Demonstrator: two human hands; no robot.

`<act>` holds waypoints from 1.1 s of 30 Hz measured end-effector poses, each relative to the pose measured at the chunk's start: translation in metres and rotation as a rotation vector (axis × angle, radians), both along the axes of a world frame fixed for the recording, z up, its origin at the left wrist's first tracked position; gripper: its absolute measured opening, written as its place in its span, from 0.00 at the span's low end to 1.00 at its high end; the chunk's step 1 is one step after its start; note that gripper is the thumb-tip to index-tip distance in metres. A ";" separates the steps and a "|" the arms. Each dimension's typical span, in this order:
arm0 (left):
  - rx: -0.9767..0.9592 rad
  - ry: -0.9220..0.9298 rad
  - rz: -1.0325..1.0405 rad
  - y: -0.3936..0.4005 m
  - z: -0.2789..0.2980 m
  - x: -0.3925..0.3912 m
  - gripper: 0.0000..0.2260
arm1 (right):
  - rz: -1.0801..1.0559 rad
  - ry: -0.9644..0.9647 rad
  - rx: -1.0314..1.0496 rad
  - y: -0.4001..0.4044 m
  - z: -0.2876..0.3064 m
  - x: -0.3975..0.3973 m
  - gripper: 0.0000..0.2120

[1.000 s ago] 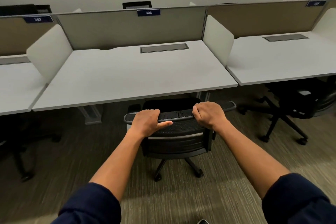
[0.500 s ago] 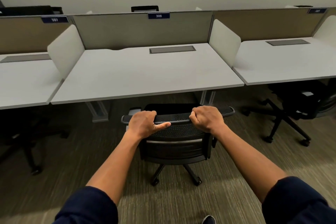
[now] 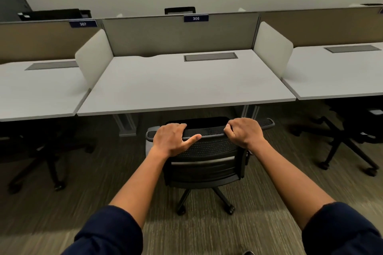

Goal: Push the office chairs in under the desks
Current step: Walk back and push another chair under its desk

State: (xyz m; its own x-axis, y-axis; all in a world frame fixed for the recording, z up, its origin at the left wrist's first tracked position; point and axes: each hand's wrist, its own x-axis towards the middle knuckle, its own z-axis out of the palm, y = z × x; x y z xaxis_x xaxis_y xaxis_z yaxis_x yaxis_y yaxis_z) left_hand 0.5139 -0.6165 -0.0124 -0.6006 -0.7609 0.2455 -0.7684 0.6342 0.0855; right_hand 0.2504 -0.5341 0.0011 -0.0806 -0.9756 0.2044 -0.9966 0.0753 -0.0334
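Both hands, left hand [image 3: 173, 141] and right hand [image 3: 244, 131], still grip black mesh office chair [image 3: 207, 151] backrest, now rolled nearer the white desk [image 3: 186, 89] ahead; seat not yet under.

You face a black office chair [image 3: 207, 157] with a perforated mesh back, upright on a five-star wheeled base, its back toward you. It stands just in front of the pale grey desk [image 3: 186, 87] labelled 306, its seat mostly hidden behind the backrest near the desk's front edge. To your right, another black chair [image 3: 352, 130] sits partly under the neighbouring desk [image 3: 339, 74].
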 end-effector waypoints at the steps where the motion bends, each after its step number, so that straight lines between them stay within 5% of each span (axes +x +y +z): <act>1: 0.004 0.007 0.004 -0.002 0.000 -0.001 0.45 | 0.000 -0.004 -0.006 -0.002 0.000 0.000 0.33; 14: 0.107 -0.028 0.131 -0.058 0.006 -0.017 0.49 | -0.009 0.077 0.061 -0.059 0.004 -0.007 0.39; 33: 0.098 -0.082 0.212 -0.182 0.005 -0.065 0.48 | 0.050 -0.044 0.176 -0.206 -0.002 -0.061 0.37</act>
